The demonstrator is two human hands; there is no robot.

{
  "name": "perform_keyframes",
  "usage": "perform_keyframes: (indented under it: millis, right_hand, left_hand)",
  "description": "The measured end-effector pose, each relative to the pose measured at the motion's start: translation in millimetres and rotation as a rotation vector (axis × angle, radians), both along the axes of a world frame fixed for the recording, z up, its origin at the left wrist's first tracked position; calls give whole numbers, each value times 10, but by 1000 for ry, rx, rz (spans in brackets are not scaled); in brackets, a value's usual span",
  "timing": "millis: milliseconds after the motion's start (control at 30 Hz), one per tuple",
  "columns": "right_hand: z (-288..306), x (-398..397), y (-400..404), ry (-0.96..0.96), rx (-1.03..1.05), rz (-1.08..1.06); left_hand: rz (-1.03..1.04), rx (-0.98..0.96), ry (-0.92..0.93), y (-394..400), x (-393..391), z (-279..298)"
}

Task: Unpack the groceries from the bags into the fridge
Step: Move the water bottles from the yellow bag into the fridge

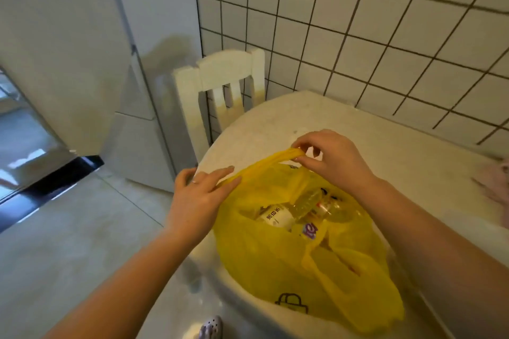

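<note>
Both hands, left [197, 195] and right [327, 158], pinched the bag [303, 256] handle [264, 165]; bottles [308, 206] lay just below, nearer the left.

- Left hand [197, 199]: a thin, plain, pale band ring on one finger; which finger cannot be told for certain. Nothing else worn on this hand.
- Right hand [334, 158]: no ring visible; nails short, no polish seen.
- Both forearms are bare from wrist to frame edge; no sleeve, no watch, no bracelet in view.
- Foot, bottom edge of frame: a light-coloured clog-style shoe [210, 326] with round perforations across the top, only partly in view.
</note>
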State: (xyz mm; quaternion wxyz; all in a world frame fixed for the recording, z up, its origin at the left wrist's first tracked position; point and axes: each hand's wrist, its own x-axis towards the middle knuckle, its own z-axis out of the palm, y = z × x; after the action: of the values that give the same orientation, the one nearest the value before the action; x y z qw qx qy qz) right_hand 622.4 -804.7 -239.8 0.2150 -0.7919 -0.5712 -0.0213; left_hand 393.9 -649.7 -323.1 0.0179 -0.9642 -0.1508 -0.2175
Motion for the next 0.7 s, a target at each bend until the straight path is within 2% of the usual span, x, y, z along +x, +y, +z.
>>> perform_keyframes:
  millis: [100, 233, 367, 500, 567, 700]
  right_hand:
    - [26, -79, 414, 121, -56, 20]
    - [-56, -241, 936, 395, 7, 8]
    - [-164, -379, 1414, 341, -70, 71]
    - [-320, -447, 1643, 228, -327, 179]
    - [-314, -396, 1638, 155, -373, 214]
    - [-185, -155, 1413, 68, -324, 172]
  left_hand:
    - [136, -35, 88, 100, -157, -100]
    - [211, -92, 121, 200, -262, -187]
    - [273, -91, 197, 351, -360, -293]
    - [322, -180, 329, 418, -441, -292]
    - [332, -175, 307, 460, -448, -267]
    - [195, -109, 70, 486, -265, -173]
